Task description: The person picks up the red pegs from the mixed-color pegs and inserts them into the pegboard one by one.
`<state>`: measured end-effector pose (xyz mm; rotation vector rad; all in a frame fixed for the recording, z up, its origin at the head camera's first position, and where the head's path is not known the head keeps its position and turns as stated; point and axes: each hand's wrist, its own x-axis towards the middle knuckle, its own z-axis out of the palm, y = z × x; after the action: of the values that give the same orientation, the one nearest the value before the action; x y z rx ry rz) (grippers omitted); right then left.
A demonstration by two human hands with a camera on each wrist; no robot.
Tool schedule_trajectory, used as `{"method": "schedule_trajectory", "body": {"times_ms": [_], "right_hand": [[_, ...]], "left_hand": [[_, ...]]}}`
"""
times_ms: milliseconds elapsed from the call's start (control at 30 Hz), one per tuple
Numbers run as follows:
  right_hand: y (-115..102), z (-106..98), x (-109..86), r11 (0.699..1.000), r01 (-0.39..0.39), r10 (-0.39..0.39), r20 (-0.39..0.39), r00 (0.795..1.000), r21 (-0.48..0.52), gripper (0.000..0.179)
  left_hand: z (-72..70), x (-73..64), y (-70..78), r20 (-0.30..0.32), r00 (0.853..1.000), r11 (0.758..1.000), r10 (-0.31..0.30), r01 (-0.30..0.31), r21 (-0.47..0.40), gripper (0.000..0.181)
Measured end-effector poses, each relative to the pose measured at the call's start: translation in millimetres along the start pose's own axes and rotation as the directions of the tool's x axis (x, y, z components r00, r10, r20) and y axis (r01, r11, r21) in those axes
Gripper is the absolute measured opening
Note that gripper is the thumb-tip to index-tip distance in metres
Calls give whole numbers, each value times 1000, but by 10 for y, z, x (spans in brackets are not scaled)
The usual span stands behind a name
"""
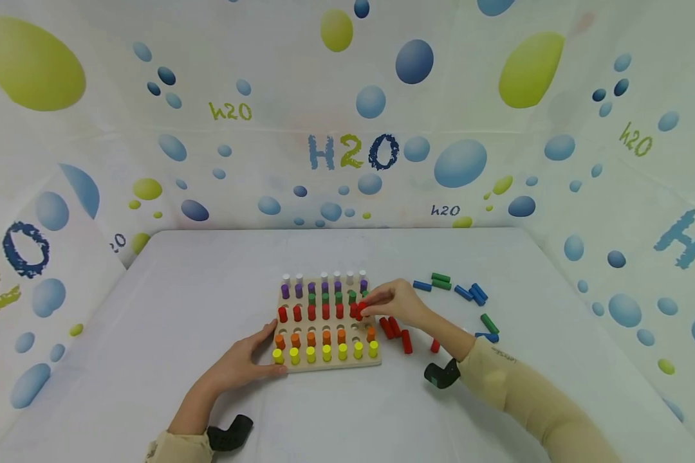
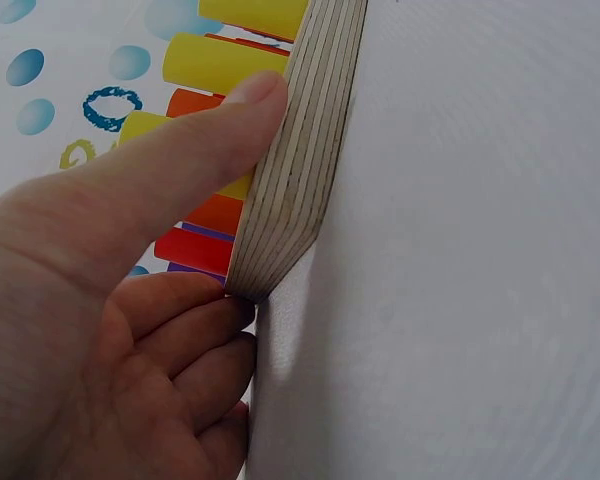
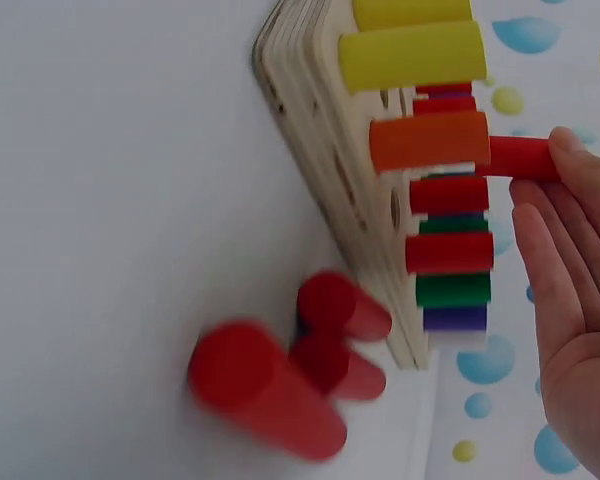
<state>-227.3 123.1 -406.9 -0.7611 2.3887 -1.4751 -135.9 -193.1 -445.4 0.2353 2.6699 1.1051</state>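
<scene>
Left hand point(image 1: 240, 363): thumb and fingers grip the near left corner of the pegboard point(image 1: 333, 368), which lies on the table point(image 1: 324, 418). Yellow pegs point(image 1: 327, 352) line its near edge. Loose red pegs point(image 1: 407, 342) lie just right of it. Right hand point(image 1: 398, 302): fingertips pinch a red peg point(image 3: 520, 157) at the right end of the red row; seating cannot be determined. Farther right lie loose blue and green pegs point(image 1: 478, 294). White pegs point(image 1: 324, 277) line the far edge.
</scene>
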Motion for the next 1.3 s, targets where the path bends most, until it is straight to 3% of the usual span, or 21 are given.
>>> {"method": "schedule_trajectory", "body": {"times_ms": [167, 667, 1000, 1300], "right_hand": [[100, 171, 194, 999, 33, -33, 24, 999, 19, 23], [-168, 663, 498, 999, 42, -43, 108, 993, 12, 21], [-314, 1022, 631, 999, -33, 31, 74, 997, 28, 16], [-339, 1162, 673, 998, -38, 35, 57, 998, 44, 15]], "left_hand": [[7, -8, -4, -6, 1000, 1000, 0, 0, -1, 99], [-8, -11, 28, 5, 1000, 1000, -5, 5, -8, 98], [-36, -46, 19, 1, 999, 999, 40, -40, 8, 96], [-25, -33, -13, -1, 998, 998, 70, -70, 4, 95]]}}
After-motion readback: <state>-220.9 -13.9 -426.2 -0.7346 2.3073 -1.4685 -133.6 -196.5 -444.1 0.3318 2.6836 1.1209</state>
